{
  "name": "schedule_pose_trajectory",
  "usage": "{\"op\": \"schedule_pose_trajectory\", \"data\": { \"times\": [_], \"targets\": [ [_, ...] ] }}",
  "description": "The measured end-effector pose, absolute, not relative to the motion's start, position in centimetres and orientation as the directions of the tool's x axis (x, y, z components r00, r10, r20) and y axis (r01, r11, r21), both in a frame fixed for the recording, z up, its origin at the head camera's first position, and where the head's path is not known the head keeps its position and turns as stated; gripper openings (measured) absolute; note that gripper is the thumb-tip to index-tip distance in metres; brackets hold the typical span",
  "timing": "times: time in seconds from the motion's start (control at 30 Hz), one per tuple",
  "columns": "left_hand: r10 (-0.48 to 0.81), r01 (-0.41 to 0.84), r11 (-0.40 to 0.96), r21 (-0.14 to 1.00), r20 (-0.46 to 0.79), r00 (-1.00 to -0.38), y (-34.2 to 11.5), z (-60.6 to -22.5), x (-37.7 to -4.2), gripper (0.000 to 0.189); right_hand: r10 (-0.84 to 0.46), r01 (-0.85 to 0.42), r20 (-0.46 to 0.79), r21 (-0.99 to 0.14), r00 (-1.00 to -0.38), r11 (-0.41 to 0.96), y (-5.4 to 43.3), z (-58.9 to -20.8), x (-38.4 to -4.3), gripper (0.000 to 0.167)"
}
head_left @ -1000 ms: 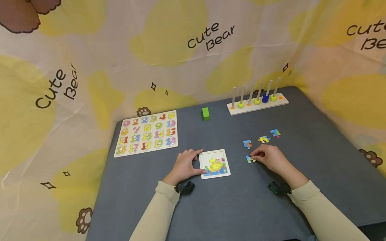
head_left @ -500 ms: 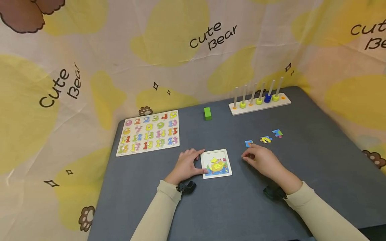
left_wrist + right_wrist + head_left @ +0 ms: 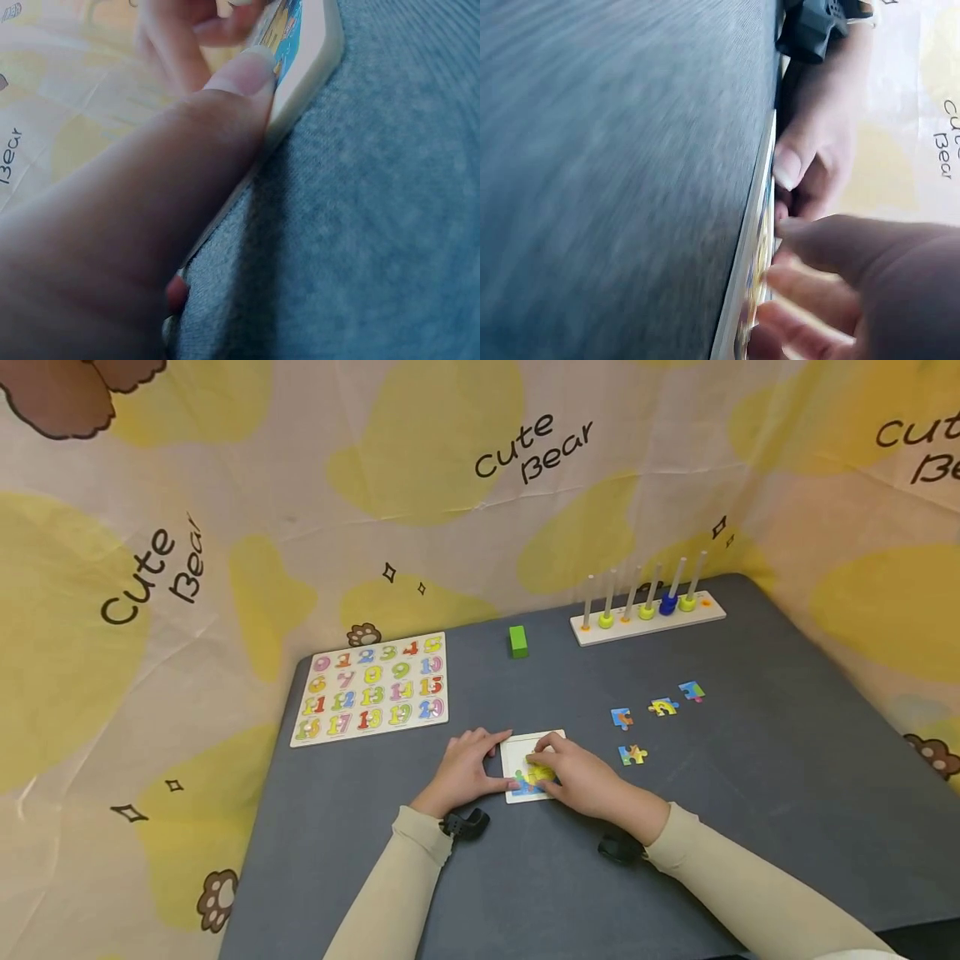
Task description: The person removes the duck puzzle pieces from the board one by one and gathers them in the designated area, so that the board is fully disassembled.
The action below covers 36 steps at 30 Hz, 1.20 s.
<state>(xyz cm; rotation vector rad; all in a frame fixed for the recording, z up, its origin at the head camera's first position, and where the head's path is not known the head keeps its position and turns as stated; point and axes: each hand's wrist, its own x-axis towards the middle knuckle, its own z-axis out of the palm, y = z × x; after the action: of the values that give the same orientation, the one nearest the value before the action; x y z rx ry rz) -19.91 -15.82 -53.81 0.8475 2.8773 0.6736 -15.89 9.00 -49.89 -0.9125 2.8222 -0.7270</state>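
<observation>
A small square duck jigsaw board (image 3: 513, 747) with a pale frame lies flat on the table. My left hand (image 3: 463, 774) holds it at the left side, thumb (image 3: 244, 75) over the frame's edge and index finger at the upper corner. Over the board's right part is my right hand (image 3: 588, 781). Its bent fingers (image 3: 810, 292) and thumb (image 3: 817, 236) touch the yellow duck picture, spread apart, with no loose piece visible between them. That hand hides the picture's right side. Loose jigsaw pieces lie to the right, the nearest piece (image 3: 632, 754) having blue and yellow parts.
Farther right lie more loose pieces, including a yellow piece (image 3: 663, 706). A number puzzle board (image 3: 371, 689) lies at the back left. Behind the duck board stands a green block (image 3: 518, 642). A counting rack (image 3: 648, 618) with upright pegs and rings stands at the back right.
My right hand has left the nearest loose piece, which stays on the table, and moved left onto the duck board. My left hand keeps its place on the board's left side.
</observation>
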Motion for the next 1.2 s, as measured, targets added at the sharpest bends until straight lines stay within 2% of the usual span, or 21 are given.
{"op": "schedule_pose_trajectory", "data": {
  "times": [0.47, 0.77, 0.97, 1.03, 1.2],
  "targets": [
    [0.527, 0.501, 0.754, 0.425, 0.063, -0.847, -15.8, -53.9, -20.0, 0.089, -0.531, -0.485, -0.013, -0.388, -0.847, 0.784, 8.0, -50.3, -16.8, 0.048],
    [0.531, 0.503, 0.746, 0.436, 0.064, -0.845, -15.9, -54.0, -20.0, 0.089, -0.505, -0.456, -0.014, -0.408, -0.863, 0.791, 8.1, -50.9, -17.2, 0.053],
    [0.527, 0.493, 0.758, 0.427, 0.045, -0.849, -15.9, -54.1, -20.0, 0.089, -0.449, -0.367, -0.066, -0.478, -0.891, 0.798, 8.1, -50.9, -17.5, 0.062],
    [0.526, 0.490, 0.758, 0.431, 0.042, -0.850, -15.9, -54.2, -20.1, 0.089, -0.436, -0.345, -0.077, -0.495, -0.897, 0.798, 8.1, -50.7, -17.6, 0.060],
    [0.528, 0.491, 0.754, 0.437, 0.042, -0.848, -15.9, -54.1, -20.1, 0.089, -0.452, -0.368, -0.062, -0.489, -0.890, 0.791, 8.2, -50.5, -17.6, 0.038]
  ]
}}
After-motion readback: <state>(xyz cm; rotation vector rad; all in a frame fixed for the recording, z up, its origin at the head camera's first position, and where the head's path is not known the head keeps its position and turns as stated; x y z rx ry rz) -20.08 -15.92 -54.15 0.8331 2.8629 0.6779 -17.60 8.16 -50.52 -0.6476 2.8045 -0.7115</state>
